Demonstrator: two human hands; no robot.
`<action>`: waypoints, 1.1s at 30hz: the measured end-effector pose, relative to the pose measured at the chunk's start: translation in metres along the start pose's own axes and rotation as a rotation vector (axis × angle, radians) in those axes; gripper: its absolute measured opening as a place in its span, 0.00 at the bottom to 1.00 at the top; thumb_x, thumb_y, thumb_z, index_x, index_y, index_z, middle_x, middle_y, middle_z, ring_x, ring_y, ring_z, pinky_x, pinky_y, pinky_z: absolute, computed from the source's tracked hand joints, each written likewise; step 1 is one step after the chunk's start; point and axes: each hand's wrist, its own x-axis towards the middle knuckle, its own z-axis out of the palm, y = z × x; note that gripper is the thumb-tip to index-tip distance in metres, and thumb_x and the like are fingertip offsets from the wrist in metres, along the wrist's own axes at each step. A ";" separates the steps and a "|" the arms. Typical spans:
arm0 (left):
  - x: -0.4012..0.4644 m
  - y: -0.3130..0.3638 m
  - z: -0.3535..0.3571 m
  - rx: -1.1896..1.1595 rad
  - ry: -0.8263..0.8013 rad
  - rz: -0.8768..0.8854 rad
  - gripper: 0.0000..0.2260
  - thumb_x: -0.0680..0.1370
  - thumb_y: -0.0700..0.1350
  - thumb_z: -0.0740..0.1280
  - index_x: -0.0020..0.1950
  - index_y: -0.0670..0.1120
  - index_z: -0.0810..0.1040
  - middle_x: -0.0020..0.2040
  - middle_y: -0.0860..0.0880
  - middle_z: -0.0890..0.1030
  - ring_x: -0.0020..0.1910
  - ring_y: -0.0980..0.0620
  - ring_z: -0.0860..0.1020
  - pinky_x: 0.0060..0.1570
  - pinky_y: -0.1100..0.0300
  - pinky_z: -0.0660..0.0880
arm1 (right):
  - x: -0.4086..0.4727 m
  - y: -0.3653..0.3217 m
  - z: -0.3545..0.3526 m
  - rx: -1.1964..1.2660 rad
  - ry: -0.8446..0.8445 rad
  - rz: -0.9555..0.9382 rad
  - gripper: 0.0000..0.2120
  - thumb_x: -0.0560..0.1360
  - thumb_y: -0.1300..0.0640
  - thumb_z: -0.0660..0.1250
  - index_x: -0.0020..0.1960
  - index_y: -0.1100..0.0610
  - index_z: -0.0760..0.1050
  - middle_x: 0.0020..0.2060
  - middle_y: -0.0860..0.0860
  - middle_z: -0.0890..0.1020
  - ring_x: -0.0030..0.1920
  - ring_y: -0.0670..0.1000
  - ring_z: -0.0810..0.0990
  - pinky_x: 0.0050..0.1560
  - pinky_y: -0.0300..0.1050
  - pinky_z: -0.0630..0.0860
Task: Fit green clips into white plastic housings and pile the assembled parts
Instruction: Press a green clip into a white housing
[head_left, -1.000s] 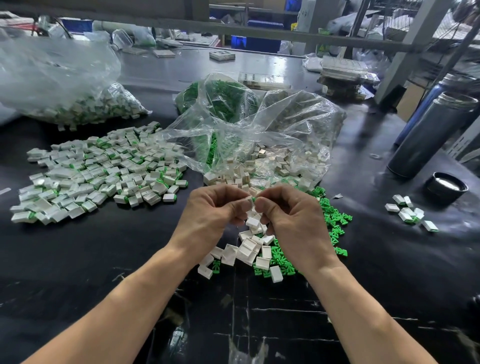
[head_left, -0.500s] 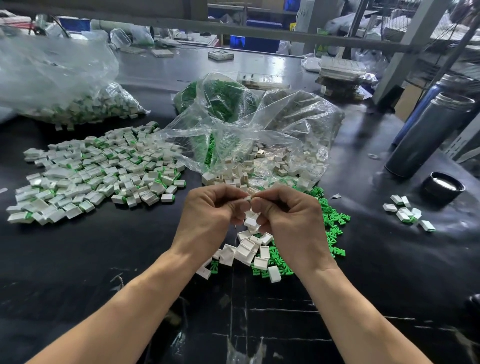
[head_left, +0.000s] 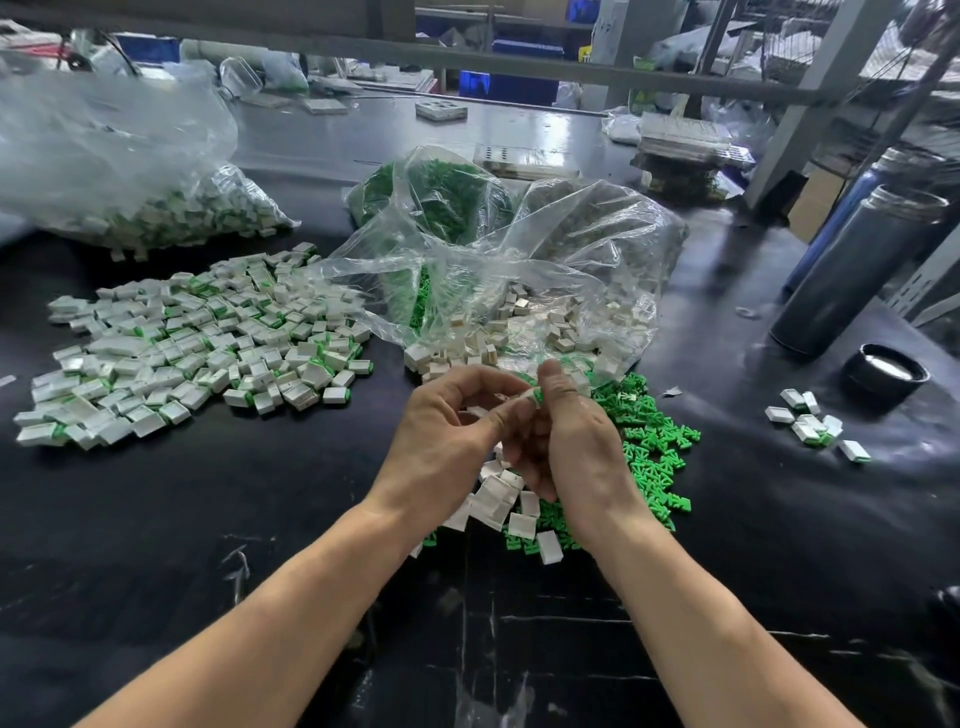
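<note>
My left hand (head_left: 447, 431) and my right hand (head_left: 571, 436) meet above the middle of the black table. Together they pinch a small white housing with a green clip (head_left: 535, 397) at its end; the right thumb presses on the clip. Under the hands lie loose white housings (head_left: 501, 499) and a spread of green clips (head_left: 654, 452). A wide pile of assembled white-and-green parts (head_left: 197, 343) lies to the left. An open clear bag (head_left: 519, 291) behind the hands holds more white housings, and a bag of green clips (head_left: 436, 197) sits behind it.
A large clear bag of assembled parts (head_left: 156, 208) sits at the far left. Two tall metal flasks (head_left: 852, 270) and a black lid (head_left: 888, 369) stand at the right, with a small cluster of parts (head_left: 810, 423) near them. Shelving and boxes line the back.
The hands have shifted slightly right and rotated. The right thumb now points up and presses the green clip into the housing; before, both hands' fingertips met knuckle to knuckle.
</note>
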 end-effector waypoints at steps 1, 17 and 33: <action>0.001 0.000 0.002 0.011 -0.004 -0.001 0.08 0.75 0.45 0.75 0.52 0.44 0.84 0.45 0.37 0.84 0.39 0.41 0.83 0.48 0.39 0.83 | 0.002 0.001 0.002 0.023 0.021 0.004 0.32 0.86 0.39 0.54 0.34 0.54 0.84 0.25 0.51 0.76 0.22 0.46 0.70 0.21 0.35 0.63; 0.002 0.008 0.009 0.102 0.041 0.046 0.04 0.76 0.40 0.76 0.49 0.41 0.86 0.43 0.45 0.87 0.45 0.45 0.86 0.45 0.60 0.82 | 0.013 0.005 0.006 -0.340 0.233 -0.204 0.26 0.79 0.43 0.49 0.39 0.55 0.80 0.38 0.52 0.83 0.43 0.53 0.82 0.42 0.47 0.75; 0.001 0.006 0.004 0.093 0.073 0.018 0.03 0.76 0.40 0.76 0.50 0.44 0.86 0.44 0.48 0.87 0.45 0.52 0.85 0.45 0.58 0.81 | 0.011 0.008 -0.001 -0.266 0.149 -0.229 0.32 0.84 0.35 0.51 0.30 0.50 0.75 0.24 0.45 0.75 0.26 0.45 0.71 0.34 0.46 0.65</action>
